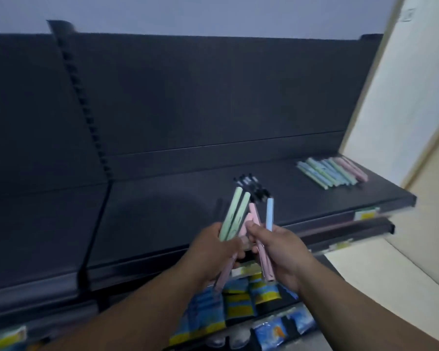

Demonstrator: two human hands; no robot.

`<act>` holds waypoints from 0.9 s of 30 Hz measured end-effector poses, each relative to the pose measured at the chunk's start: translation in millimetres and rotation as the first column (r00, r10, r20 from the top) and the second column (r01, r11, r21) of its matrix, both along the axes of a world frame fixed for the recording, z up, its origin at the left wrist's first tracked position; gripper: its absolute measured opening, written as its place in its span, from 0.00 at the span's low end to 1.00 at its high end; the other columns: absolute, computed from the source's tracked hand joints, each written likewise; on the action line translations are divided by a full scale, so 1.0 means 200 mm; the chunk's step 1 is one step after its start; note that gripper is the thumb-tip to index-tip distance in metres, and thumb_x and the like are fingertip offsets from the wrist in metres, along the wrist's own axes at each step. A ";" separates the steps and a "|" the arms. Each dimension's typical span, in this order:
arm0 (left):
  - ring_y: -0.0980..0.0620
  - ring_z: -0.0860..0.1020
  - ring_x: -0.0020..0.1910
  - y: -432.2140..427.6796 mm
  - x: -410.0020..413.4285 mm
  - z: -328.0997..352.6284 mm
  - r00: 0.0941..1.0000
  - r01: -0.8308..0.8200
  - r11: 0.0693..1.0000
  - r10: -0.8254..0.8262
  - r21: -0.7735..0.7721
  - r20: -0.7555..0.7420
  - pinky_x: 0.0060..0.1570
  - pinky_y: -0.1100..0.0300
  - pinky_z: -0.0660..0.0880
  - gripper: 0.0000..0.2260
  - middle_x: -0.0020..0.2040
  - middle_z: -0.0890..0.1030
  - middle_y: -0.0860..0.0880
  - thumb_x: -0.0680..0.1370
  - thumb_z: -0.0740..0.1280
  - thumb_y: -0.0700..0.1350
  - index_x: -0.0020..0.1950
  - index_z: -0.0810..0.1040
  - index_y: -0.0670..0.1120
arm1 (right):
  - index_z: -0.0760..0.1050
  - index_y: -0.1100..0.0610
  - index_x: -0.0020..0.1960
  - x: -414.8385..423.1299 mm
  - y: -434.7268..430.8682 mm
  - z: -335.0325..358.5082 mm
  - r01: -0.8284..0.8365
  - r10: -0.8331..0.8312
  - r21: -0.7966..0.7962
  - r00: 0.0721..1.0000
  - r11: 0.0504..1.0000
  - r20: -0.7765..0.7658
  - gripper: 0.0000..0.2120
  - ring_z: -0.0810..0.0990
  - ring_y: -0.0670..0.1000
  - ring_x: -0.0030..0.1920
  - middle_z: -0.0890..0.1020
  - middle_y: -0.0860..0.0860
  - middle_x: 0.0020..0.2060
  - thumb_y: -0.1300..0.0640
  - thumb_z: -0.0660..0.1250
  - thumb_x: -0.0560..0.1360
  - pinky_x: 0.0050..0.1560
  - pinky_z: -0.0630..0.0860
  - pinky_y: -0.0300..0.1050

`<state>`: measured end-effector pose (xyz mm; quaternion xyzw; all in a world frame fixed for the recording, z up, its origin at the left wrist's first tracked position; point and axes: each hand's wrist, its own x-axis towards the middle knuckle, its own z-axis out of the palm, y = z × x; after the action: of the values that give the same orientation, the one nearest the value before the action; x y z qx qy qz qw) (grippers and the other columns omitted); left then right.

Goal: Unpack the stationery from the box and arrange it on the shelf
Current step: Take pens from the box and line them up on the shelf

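Pastel pens (pixel 232 214) point upward, tips away.

Motion blur smears the whole view. The held pens (pixel 235 211) are partly covered where the left hand (pixel 211 247) and right hand (pixel 281 249) grip them, and their dark far tips run together, so they cannot be counted. The row of pens (pixel 332 172) at far right is just as soft. The packets (pixel 238 304) below sit partly behind the forearms, with unreadable print, and the yellow label (pixel 365 214) is unreadable too. The bottom edge cuts off both forearms, and the left edge cuts the shelf (pixel 162 211).
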<state>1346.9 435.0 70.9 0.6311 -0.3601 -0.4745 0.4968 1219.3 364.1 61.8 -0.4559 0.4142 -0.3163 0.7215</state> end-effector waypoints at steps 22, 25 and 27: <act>0.50 0.83 0.44 -0.86 -0.25 0.04 0.903 0.425 0.905 -0.423 -0.009 0.069 0.41 0.58 0.80 0.08 0.49 0.83 0.44 0.78 0.66 0.47 0.56 0.78 0.48 | 0.75 0.58 0.40 -0.37 -0.72 0.11 0.379 -0.381 0.049 0.924 0.924 0.032 0.10 0.71 0.47 0.26 0.75 0.51 0.28 0.53 0.72 0.73 0.27 0.70 0.39; 0.53 0.83 0.41 -1.00 -0.41 0.07 0.870 0.455 0.890 -0.450 0.025 0.198 0.37 0.61 0.79 0.09 0.46 0.83 0.47 0.78 0.67 0.48 0.56 0.77 0.48 | 0.75 0.58 0.42 -0.56 -0.86 0.12 0.394 -0.399 0.078 0.915 0.916 0.055 0.11 0.70 0.47 0.26 0.75 0.51 0.28 0.51 0.73 0.72 0.29 0.70 0.40; 0.57 0.82 0.37 -1.12 -0.52 0.08 0.790 0.444 0.895 -0.418 0.052 0.447 0.34 0.64 0.76 0.09 0.42 0.82 0.51 0.78 0.67 0.49 0.56 0.77 0.50 | 0.75 0.59 0.46 -0.70 -0.96 0.12 0.374 -0.378 0.075 0.924 0.925 0.056 0.15 0.70 0.47 0.26 0.74 0.51 0.28 0.47 0.71 0.72 0.28 0.70 0.40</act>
<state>1242.6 211.6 85.9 0.6100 -0.6118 -0.4069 0.2965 1078.4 171.3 85.5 -0.3340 0.4782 -0.4512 0.6754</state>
